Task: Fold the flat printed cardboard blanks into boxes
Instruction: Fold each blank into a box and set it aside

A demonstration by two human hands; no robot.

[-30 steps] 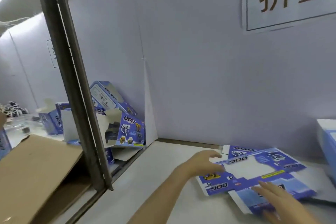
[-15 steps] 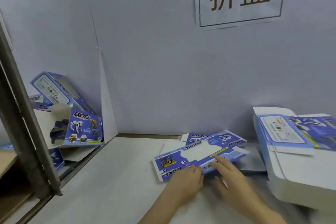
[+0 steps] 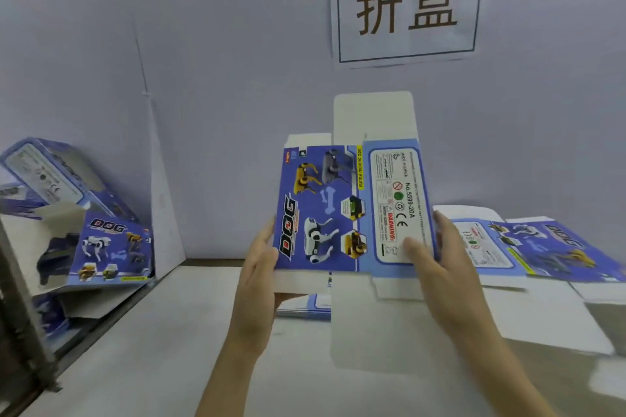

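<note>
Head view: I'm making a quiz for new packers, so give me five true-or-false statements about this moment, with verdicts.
1. The left hand and right hand hold one printed blank upright between them. True.
2. The blank's printed side faces away from the camera. False: its DOG lettering and warning label face the camera.
3. More flat blanks lie to the right of the held one. True.
4. The folded boxes are piled at the right. False: the folded boxes lie at the far left.
5. A paper sign hangs above the held blank. True.
</note>
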